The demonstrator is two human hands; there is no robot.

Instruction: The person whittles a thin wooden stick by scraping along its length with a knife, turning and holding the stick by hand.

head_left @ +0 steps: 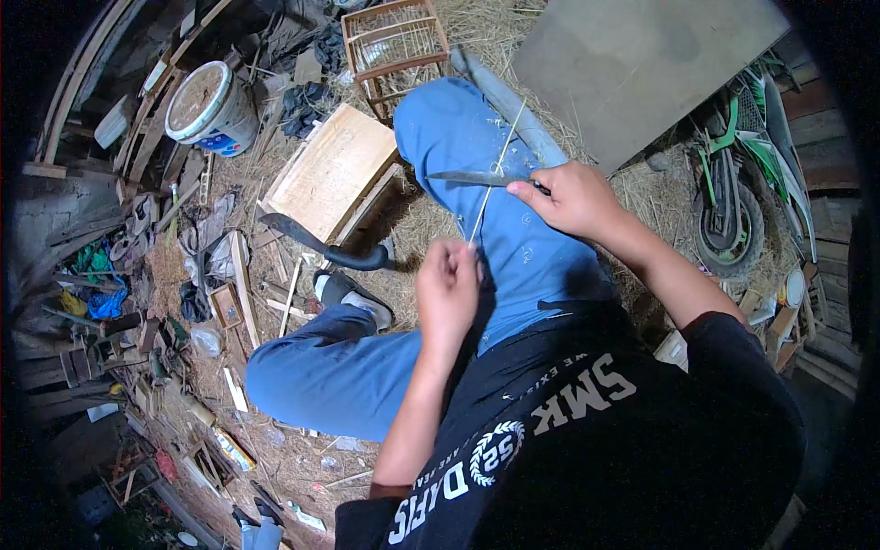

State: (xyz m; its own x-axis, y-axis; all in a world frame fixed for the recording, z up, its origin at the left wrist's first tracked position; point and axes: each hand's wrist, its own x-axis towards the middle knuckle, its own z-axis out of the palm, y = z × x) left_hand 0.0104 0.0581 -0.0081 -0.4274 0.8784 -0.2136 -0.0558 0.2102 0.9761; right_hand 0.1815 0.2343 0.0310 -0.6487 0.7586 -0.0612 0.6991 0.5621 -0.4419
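1. Biggest first: the room's a cluttered shed, with a plank wall [830,316] on the right and a straw-covered floor [495,27] underfoot.
2. Big flat board [642,73] lies up at the far right, with a green motorbike [744,151] just beside it, only partly in view.
3. Far left there's a wooden box [335,170], a white bucket [213,110] past it, and a wooden cage [394,46] with thin bars behind the knee. A curved machete [323,246] with a dark handle sits at the box's near side.
4. No tabletop here, folks. The work sits over the person's right thigh [536,234], in blue trousers.
5. Knife [477,178]: lies nearly sideways over that thigh, tip to the left. The right hand [577,197] has its fingers wrapped round the handle, thumb up near the blade.
6. Now the bit that matters: the thin pale strip [481,215] (bamboo-ish, can't swear to it). It runs away from the left hand [447,286], leaning a little right, and crosses the blade close to the handle. Left's nearer, since it has the near end pinched between its fingers; the far end sticks out free.
7. Tiniest: curly shavings [498,169] right at that crossing. Whether the edge is biting in, I can't tell.
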